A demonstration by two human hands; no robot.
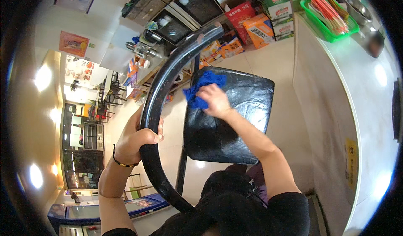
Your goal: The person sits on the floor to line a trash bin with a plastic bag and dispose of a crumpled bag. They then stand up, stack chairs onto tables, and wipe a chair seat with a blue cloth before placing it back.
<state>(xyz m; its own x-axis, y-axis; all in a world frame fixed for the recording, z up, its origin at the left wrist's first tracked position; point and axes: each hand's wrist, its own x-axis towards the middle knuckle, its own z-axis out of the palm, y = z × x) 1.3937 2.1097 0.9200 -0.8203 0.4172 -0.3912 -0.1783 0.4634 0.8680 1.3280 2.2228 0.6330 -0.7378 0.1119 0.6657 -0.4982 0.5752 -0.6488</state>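
Note:
A black chair stands in front of me, with a shiny padded seat and a curved black top rail. My left hand is wrapped round that rail, its thumb on the near side and the other fingers partly hidden behind it. On the seat's far left corner, my right hand presses a crumpled blue cloth. Its fingers are bent over the cloth, which spreads out beyond them and touches the seat. The seat shows bright reflections and wrinkles.
To the right runs a white counter, bearing a green basket of wrapped sticks and a metal bowl. Cardboard boxes line the far wall beside a dark-fronted cabinet. A blue-edged freezer is at lower left.

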